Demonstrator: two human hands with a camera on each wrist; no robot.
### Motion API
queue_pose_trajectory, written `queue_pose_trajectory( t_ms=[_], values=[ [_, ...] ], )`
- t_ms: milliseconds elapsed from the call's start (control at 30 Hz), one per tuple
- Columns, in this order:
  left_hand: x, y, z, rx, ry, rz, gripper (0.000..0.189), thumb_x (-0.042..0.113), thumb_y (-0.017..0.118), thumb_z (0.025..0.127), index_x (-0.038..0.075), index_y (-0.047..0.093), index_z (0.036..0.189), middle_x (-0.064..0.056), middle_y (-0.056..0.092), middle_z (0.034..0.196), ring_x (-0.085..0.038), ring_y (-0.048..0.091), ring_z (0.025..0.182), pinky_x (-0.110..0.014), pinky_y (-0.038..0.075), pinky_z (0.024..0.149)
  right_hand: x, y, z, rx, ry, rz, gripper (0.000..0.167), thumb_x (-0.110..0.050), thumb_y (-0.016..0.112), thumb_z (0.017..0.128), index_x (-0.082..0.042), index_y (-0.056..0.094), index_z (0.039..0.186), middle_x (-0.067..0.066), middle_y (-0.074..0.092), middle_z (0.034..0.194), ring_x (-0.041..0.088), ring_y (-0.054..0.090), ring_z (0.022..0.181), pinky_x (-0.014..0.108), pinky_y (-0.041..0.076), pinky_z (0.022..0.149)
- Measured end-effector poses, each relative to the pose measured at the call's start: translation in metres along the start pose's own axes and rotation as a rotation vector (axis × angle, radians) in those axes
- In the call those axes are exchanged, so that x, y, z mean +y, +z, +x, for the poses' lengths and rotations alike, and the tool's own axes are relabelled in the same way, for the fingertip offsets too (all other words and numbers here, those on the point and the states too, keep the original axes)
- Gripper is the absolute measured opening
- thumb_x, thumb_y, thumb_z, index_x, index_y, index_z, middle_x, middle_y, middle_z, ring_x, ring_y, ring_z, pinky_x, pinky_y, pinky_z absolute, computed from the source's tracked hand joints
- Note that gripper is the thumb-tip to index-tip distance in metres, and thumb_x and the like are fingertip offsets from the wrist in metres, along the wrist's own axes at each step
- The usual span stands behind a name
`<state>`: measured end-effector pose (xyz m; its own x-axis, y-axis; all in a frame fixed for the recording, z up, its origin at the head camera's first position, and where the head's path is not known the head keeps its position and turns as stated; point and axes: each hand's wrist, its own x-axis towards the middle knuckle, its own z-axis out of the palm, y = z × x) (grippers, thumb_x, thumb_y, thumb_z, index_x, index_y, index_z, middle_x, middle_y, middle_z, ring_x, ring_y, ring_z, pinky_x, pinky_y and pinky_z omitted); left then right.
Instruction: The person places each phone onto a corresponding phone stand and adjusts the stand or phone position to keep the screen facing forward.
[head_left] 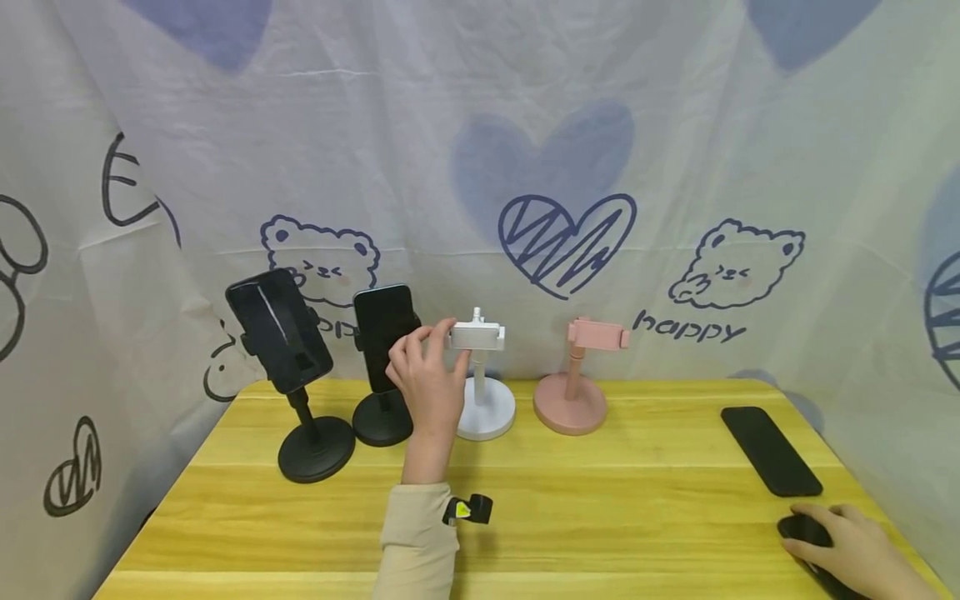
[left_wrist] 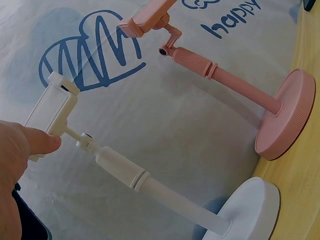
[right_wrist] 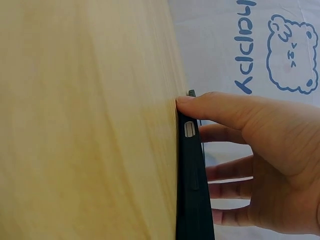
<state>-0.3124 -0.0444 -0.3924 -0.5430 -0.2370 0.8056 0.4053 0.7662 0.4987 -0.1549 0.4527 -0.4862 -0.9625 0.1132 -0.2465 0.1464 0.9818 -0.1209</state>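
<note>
My left hand (head_left: 429, 375) reaches to a white phone stand (head_left: 489, 412) and grips the left end of its holder (head_left: 480, 337). The left wrist view shows the thumb (left_wrist: 47, 144) lying against that holder, with the other fingers out of sight. The stand's round base sits on the table. At the front right, my right hand (head_left: 855, 546) holds a black phone (right_wrist: 192, 170) low at the tabletop. Its thumb (right_wrist: 215, 107) is on the near side of the phone, and the fingers come round behind it.
A pink phone stand (head_left: 572, 406) with a bare holder stands right of the white one. To the left are two black stands, bearing a large phone (head_left: 279, 329) and a smaller phone (head_left: 384, 329). Another black phone (head_left: 772, 450) lies on the table (head_left: 637, 508) at right. A printed curtain (head_left: 420, 158) hangs behind.
</note>
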Motion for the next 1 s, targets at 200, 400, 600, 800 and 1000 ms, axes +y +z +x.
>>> queue_pose_trajectory(
  t_ms=[200, 400, 600, 800, 1000],
  values=[
    [-0.001, 0.0, 0.0, 0.009, 0.007, -0.001, 0.039, 0.022, 0.08, 0.08, 0.018, 0.066, 0.116, -0.012, 0.058, 0.115, -0.033, 0.042, 0.111, -0.054, 0.031, 0.09, -0.004, -0.002, -0.001, 0.017, 0.002, 0.024, 0.087, -0.066, 0.064, 0.079, 0.007, 0.055, 0.126, 0.044, 0.051, 0.106, 0.056, 0.055, 0.091, 0.062, 0.047, 0.073],
    [-0.002, 0.0, 0.0, 0.007, 0.007, 0.0, 0.039, 0.022, 0.081, 0.08, 0.018, 0.066, 0.116, -0.012, 0.058, 0.115, -0.033, 0.042, 0.111, -0.053, 0.032, 0.089, -0.007, -0.003, -0.002, 0.04, -0.017, 0.027, 0.082, -0.063, 0.067, 0.079, 0.005, 0.058, 0.124, 0.041, 0.054, 0.107, 0.055, 0.056, 0.092, 0.061, 0.047, 0.073],
    [-0.002, 0.0, 0.0, 0.004, 0.002, -0.005, 0.04, 0.021, 0.081, 0.079, 0.018, 0.066, 0.116, -0.011, 0.058, 0.115, -0.032, 0.042, 0.11, -0.054, 0.031, 0.091, -0.007, 0.0, 0.0, 0.09, -0.034, 0.028, 0.078, -0.062, 0.07, 0.076, 0.002, 0.061, 0.122, 0.039, 0.056, 0.106, 0.052, 0.057, 0.091, 0.061, 0.047, 0.072],
    [-0.002, 0.0, 0.0, -0.015, -0.011, -0.015, 0.039, 0.022, 0.08, 0.081, 0.019, 0.065, 0.117, -0.011, 0.057, 0.116, -0.032, 0.041, 0.112, -0.054, 0.03, 0.093, -0.006, 0.0, 0.001, 0.121, -0.039, 0.042, 0.075, -0.061, 0.072, 0.075, -0.001, 0.063, 0.12, 0.039, 0.056, 0.106, 0.051, 0.057, 0.091, 0.061, 0.047, 0.071],
    [-0.002, -0.001, 0.0, -0.016, -0.01, -0.019, 0.04, 0.021, 0.08, 0.081, 0.019, 0.065, 0.117, -0.012, 0.057, 0.116, -0.033, 0.041, 0.113, -0.055, 0.03, 0.094, -0.012, -0.005, -0.004, 0.134, -0.022, 0.05, 0.075, -0.058, 0.073, 0.076, 0.002, 0.061, 0.12, 0.041, 0.054, 0.104, 0.049, 0.057, 0.087, 0.06, 0.048, 0.071]
  ],
)
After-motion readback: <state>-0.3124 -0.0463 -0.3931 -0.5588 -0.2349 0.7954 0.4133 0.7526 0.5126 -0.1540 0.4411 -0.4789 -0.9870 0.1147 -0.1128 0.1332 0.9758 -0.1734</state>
